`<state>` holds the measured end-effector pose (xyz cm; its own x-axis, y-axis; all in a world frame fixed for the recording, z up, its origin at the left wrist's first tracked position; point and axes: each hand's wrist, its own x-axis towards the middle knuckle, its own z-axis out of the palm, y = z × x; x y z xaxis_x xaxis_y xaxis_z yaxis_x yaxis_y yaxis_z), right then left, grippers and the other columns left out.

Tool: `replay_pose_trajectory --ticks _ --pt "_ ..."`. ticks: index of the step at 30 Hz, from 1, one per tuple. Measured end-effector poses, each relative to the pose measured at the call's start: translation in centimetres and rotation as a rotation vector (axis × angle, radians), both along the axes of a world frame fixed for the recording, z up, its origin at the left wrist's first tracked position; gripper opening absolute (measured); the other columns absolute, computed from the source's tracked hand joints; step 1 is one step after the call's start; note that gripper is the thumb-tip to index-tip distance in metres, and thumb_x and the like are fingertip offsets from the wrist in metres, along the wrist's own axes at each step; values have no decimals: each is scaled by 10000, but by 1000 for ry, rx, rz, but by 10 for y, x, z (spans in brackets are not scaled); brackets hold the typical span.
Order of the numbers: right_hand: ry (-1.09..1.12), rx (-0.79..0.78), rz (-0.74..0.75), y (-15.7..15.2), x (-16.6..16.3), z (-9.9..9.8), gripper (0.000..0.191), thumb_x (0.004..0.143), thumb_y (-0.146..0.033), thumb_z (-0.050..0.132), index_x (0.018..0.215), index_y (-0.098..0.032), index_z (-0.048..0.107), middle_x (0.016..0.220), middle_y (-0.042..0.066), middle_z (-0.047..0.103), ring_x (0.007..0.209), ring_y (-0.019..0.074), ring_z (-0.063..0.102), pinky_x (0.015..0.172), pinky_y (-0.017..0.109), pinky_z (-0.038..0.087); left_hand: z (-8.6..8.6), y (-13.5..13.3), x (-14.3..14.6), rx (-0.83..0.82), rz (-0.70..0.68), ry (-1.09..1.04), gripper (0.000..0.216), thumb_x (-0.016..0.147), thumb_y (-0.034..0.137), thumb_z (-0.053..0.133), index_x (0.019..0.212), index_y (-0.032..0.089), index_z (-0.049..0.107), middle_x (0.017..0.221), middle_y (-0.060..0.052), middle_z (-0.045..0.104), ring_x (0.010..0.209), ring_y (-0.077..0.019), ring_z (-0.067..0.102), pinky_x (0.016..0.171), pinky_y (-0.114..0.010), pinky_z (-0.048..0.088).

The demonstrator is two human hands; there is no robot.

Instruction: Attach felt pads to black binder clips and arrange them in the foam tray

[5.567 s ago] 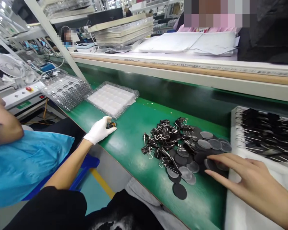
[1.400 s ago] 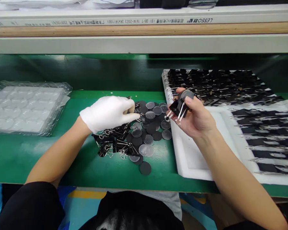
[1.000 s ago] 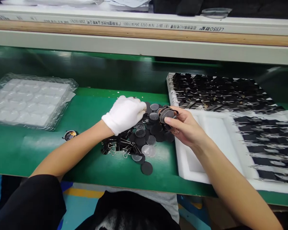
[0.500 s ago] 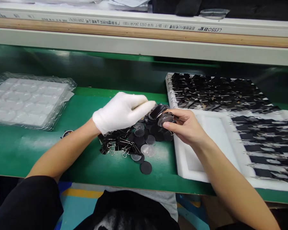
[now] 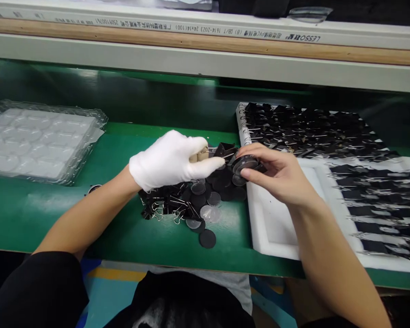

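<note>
My left hand (image 5: 177, 160), in a white glove, is closed on the wire handles of a black binder clip (image 5: 224, 149). My bare right hand (image 5: 275, 172) pinches a round dark piece with a clear rim (image 5: 245, 165) between thumb and fingers. The clip's black body meets the edge of this round piece; whether its jaws are around it I cannot tell. Below my hands lies a heap of black and clear discs (image 5: 207, 238). Several loose binder clips (image 5: 164, 205) with silver handles are piled left of the discs, partly under my gloved hand.
Clear plastic trays with round hollows (image 5: 37, 146) are stacked at the left. On the right a white foam tray (image 5: 276, 223) bears rows of clipped pieces (image 5: 379, 209). Behind it stands another filled tray (image 5: 304, 130). A ledge (image 5: 198, 59) crosses the back.
My left fingers have spread a little, showing the clip's handles between them. My right hand has moved slightly right with the round piece, and the clip has turned towards its edge.
</note>
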<state>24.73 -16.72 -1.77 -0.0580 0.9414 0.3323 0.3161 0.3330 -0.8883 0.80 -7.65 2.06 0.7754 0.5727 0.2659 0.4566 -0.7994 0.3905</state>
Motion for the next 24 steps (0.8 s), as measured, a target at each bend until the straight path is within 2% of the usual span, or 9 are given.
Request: replay_pose_trajectory --ticks 3,7,19,24 --pt "-66 -8 -43 -1 11 5 201 819 -404 827 942 -250 791 949 53 761 895 228 703 786 351 583 0 0 -2 -27 -60 -32 448 942 511 522 629 192 492 524 55 446 491 -82 391 544 -260 272" --pt "-135 -40 -60 -4 16 7 222 793 -417 846 950 -266 808 945 42 778 903 248 717 841 384 594 -4 -5 1 -68 -120 19 439 932 555 537 673 202 521 552 49 490 481 -91 410 543 -265 281" --pt "-181 -38 -31 -9 13 5 209 812 -436 826 964 -294 806 973 22 780 903 246 722 833 391 591 -15 -11 6 -86 -143 11 474 931 592 546 650 214 493 514 43 444 465 -111 452 520 -273 265" --pt "-267 87 -83 -6 13 1 153 863 -450 777 948 -326 802 963 28 772 937 276 710 875 463 551 -9 -11 7 -260 -112 58 436 942 616 529 832 209 640 635 13 628 570 -144 585 564 -261 382"
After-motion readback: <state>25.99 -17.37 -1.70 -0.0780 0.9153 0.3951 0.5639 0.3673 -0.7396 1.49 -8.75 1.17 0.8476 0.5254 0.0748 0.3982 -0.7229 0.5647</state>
